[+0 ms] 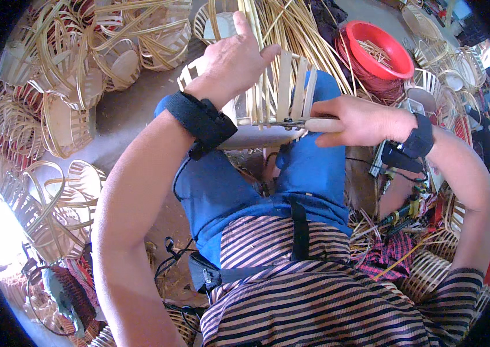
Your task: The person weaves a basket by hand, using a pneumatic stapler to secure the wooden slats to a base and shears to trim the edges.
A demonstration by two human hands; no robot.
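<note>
A half-made basket (284,87) of pale, flat bamboo-like strips rests across my knees, its round base tilted toward me. My left hand (230,65) is at its far-left side, the thumb laid across long upright strips (250,17) and the index finger pointing away from me. The other fingers are partly hidden, but the hand appears to grip these strips. My right hand (363,120) is closed around the pale wooden handle (323,125) of a tool. The tool's dark metal end touches the basket's near edge; its exact kind is unclear.
Finished-looking baskets (71,124) are piled along the left, with more at the far right. A bundle of thin strips (297,29) lies beyond my knees. To its right, a red plastic basin (381,51) holds short sticks. Cables and scraps lie near my right knee.
</note>
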